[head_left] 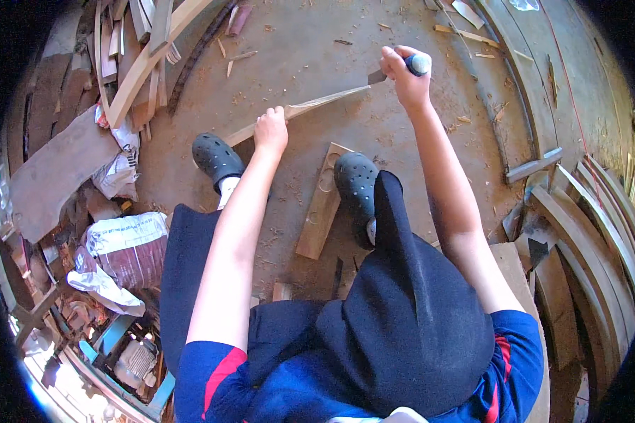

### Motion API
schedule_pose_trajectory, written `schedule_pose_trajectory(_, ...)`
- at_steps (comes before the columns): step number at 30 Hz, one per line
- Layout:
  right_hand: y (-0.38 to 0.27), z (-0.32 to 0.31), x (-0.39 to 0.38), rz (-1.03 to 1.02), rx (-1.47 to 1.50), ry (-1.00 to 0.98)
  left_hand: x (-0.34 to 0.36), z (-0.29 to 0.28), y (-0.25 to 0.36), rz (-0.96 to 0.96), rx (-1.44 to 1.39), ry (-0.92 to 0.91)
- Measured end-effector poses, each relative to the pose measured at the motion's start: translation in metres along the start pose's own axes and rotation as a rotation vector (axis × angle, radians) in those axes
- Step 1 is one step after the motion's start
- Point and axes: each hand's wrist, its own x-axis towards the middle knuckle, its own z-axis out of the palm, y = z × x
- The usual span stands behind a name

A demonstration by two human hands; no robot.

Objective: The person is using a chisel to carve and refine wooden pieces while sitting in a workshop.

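My left hand (271, 131) is closed around a pale wooden strip (324, 102). The strip slants from beside my left shoe up to a thin tip at the right. In my right hand (408, 81) is a blue-handled tool (418, 65), its handle end pointing up toward me. A short dark blade (378, 76) shows to the left of that fist, close to the strip's tip; whether they touch I cannot tell. Between my feet lies a wooden board (321, 204) with round recesses near its far end.
Scrap wood (134, 56) is heaped at the far left. Below it are a white-and-maroon sack (127, 243) and a grey motor (137, 363). Curved wooden pieces (600, 247) and a hammer-like tool (534, 166) lie at right. Chips dot the concrete floor (303, 42).
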Motion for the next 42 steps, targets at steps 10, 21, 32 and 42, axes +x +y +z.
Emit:
schedule_pose_trajectory(10, 0.005, 0.003, -0.003, 0.026, -0.122, -0.138, -0.001, 0.003, 0.002, -0.015, -0.014, 0.082)
schedule_pose_trajectory(21, 0.007, 0.009, -0.001, 0.023, -0.224, -0.157, -0.001, 0.002, 0.002, -0.039, -0.035, 0.036)
schedule_pose_trajectory(32, 0.007, 0.005, 0.007, -0.021, -0.258, -0.147, 0.027, -0.007, -0.011, -0.073, 0.033, 0.022)
schedule_pose_trajectory(42, 0.009, 0.015, 0.015, -0.041, -0.225, -0.142, 0.029, -0.004, -0.015, -0.071, 0.020, 0.090)
